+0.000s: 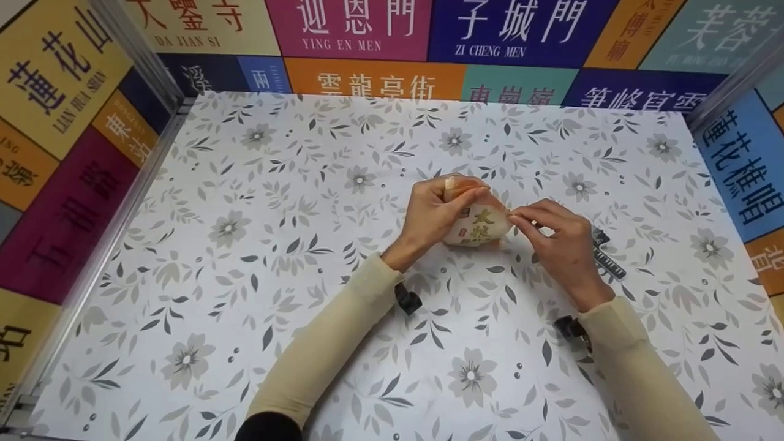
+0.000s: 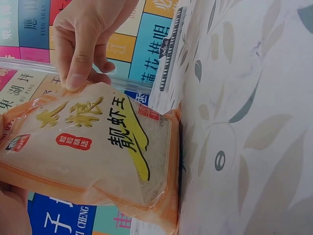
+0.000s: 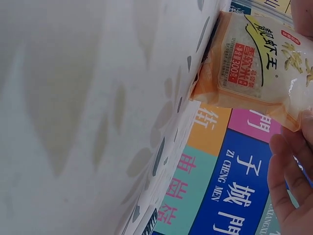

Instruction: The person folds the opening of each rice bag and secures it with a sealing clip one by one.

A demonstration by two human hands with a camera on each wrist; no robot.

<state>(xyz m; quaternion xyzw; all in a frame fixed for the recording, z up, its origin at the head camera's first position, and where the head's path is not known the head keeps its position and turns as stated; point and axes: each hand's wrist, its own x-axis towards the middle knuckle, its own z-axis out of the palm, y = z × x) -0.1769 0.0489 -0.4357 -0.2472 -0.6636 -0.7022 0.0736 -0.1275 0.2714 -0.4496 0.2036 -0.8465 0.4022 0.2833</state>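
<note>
A small bag of rice [image 1: 481, 226], clear with orange edges and yellow and black characters, stands upright with its base at the table. My left hand [image 1: 432, 211] grips its upper left side, the thumb near the top edge. At the upper right corner, my right hand [image 1: 560, 245] pinches the plastic between thumb and index finger. The left wrist view shows the printed front of the bag [image 2: 98, 137] and the right thumb and fingers [image 2: 83, 54] on its edge. In the right wrist view, the bag [image 3: 259, 63] carries a red label reading 300克.
The table [image 1: 343, 245] wears a white cloth with grey flowers and leaves. Just behind the right hand lies a black item with a striped, comb-like strip [image 1: 609, 263]. Colourful panels with large characters [image 1: 367, 30] wall the back and both sides.
</note>
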